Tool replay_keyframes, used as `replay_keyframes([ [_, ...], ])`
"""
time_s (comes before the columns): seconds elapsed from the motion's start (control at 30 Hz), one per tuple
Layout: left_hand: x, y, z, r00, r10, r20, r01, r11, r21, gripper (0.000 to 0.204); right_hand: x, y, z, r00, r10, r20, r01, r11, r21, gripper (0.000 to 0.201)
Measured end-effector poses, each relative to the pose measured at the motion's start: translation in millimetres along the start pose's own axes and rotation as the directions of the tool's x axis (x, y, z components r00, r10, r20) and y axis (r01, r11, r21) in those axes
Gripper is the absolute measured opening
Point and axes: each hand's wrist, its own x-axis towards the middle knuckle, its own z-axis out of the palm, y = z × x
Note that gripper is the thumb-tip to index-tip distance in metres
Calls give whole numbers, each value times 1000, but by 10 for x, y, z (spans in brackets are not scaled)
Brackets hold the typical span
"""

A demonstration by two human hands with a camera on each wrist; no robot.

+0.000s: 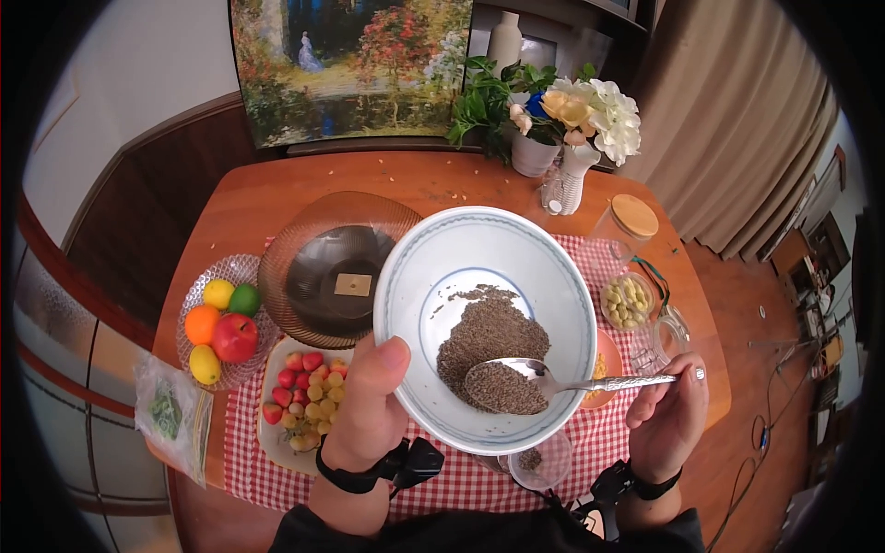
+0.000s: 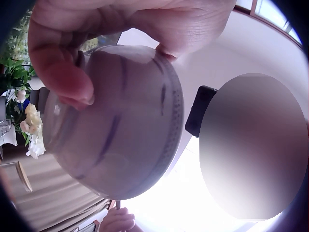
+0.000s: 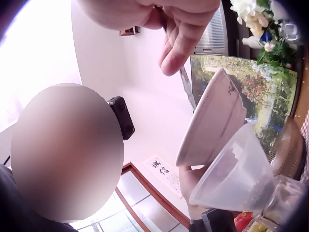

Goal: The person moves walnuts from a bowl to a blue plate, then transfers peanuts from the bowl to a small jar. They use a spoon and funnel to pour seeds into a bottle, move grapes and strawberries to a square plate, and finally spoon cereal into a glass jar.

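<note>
My left hand (image 1: 369, 396) grips a white bowl (image 1: 567, 276) by its rim, thumb over the edge and fingers beneath, as the left wrist view shows. The bowl is held up above the table, tilted toward the head camera. Small grey-brown seeds (image 1: 493, 332) lie heaped in it. Between thumb and fingers, my right hand (image 1: 678, 415) pinches the patterned handle of a metal spoon (image 1: 599, 382). The spoon's bowl is full of seeds and rests over the heap. Below stands a translucent funnel (image 3: 231, 174) in the mouth of a glass jar (image 3: 285, 200), with some seeds inside the funnel.
Left on the table are a fruit plate (image 1: 249, 267), a dark glass bowl (image 1: 286, 249), a dish of strawberries and grapes (image 1: 277, 452) and a plastic bag (image 1: 171, 415). Rightward stand a lidded jar (image 1: 627, 226), a bowl of pale green nuts (image 1: 627, 302) and an open jar (image 1: 659, 341). Flower vases (image 1: 572, 184) stand behind.
</note>
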Motion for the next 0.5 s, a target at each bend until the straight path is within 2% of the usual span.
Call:
replay_keyframes([
  [0.17, 19, 6, -48, 1000, 3, 9, -3, 1000, 7, 68, -3, -92, -48, 997, -7, -71, 9, 1000, 28, 22],
  [0.27, 40, 12, -45, 998, 54, 27, -53, 998, -29, 60, -23, -139, -95, 996, -5, -92, 8, 999, 32, 22],
  [0.5, 45, -19, -23, 995, 81, -64, -88, 991, -100, 63, -102, -195, -239, 995, -56, -77, 56, 998, -3, 24],
])
